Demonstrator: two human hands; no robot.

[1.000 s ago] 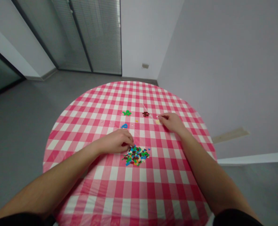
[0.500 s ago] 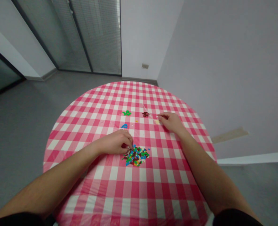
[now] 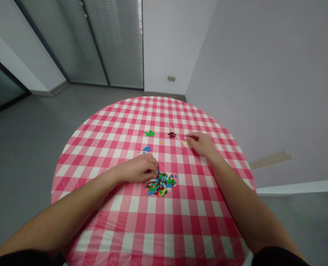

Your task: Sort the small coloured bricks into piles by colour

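My left hand (image 3: 141, 168) is at the upper left edge of a mixed heap of small building bricks (image 3: 162, 184) in blue, green, brown, white and yellow. Its fingers are pinched down at the heap, and whatever lies between them is hidden. My right hand (image 3: 202, 143) rests farther off to the right, thumb and forefinger close together beside a small cluster of cream bricks (image 3: 185, 144). I cannot make out whether it holds a brick. Separate groups lie beyond the heap: green bricks (image 3: 149, 133), brown bricks (image 3: 172, 135) and blue bricks (image 3: 146, 149).
A round table with a red and white checked cloth (image 3: 119, 218) carries everything. One tiny yellow brick (image 3: 161, 143) lies between the colour groups. Behind the table are a glass partition with blinds (image 3: 119, 44) and a grey wall (image 3: 263, 74) at the right.
My left fingers shift slightly at the heap's upper left edge, drawing back and then forward again. My right hand stays almost still by the cream bricks.
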